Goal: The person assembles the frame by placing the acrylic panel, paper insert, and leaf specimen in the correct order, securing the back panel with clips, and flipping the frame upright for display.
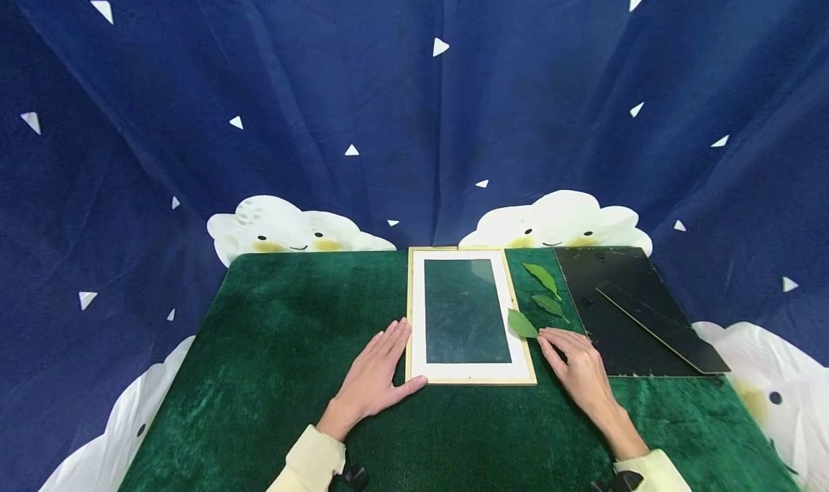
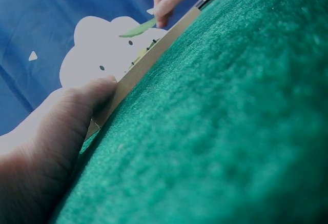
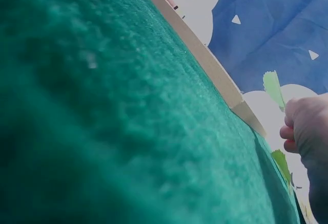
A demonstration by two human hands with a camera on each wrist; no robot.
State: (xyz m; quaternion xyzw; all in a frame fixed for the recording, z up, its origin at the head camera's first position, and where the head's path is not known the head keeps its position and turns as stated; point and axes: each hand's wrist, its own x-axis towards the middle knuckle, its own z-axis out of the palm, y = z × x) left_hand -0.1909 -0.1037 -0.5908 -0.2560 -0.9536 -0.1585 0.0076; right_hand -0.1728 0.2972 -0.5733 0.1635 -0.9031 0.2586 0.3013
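A wooden picture frame (image 1: 471, 373) with a white mat lies on the green cloth, its middle showing dark green. My left hand (image 1: 376, 373) rests flat at its left edge, the thumb over the lower left corner. In the left wrist view the thumb (image 2: 95, 93) touches the wooden edge. With thumb and fingertips, my right hand (image 1: 579, 366) pinches a green leaf (image 1: 522, 324) by its stem end, holding it over the frame's right side. The right wrist view shows this leaf (image 3: 273, 88) raised above the cloth, tip pointing away from the fingers.
Two more leaves, an upper leaf (image 1: 542, 278) and a lower leaf (image 1: 550, 306), lie right of the frame. Beyond them is a black backing board (image 1: 583, 283) with a stand leg (image 1: 660, 323). A blue curtain (image 1: 388, 82) with clouds hangs behind the green-covered table (image 1: 291, 312).
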